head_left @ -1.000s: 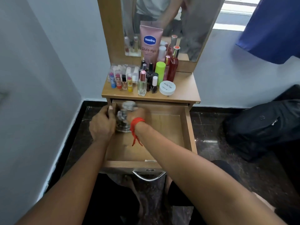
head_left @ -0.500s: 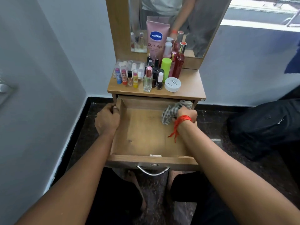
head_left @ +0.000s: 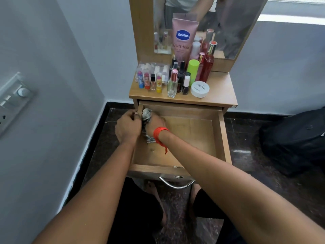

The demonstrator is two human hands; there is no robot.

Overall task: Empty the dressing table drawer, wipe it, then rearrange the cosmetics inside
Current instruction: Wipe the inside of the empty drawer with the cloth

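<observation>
- Dark speckled stone flooring is seen under a light wooden dressing table set in a grey-walled corner.
- Its wooden drawer is pulled out, with the curved metal handle nearest.
- The drawer's left wall is gripped by the left hand.
- A crumpled grey checked cloth is clutched in the right hand and pressed into the far-left drawer corner.
- Farther back, the bottled cosmetics, a round white jar and a tall pink tube are stood on the tabletop before the mirror.

Drawer: light wood, pulled out, metal handle at front. Cloth: grey/white check, bunched, in drawer's rear-left corner against LH wall. Cosmetics: bottles, tubes, jar; upright, grouped on worktop left/ctr.
</observation>
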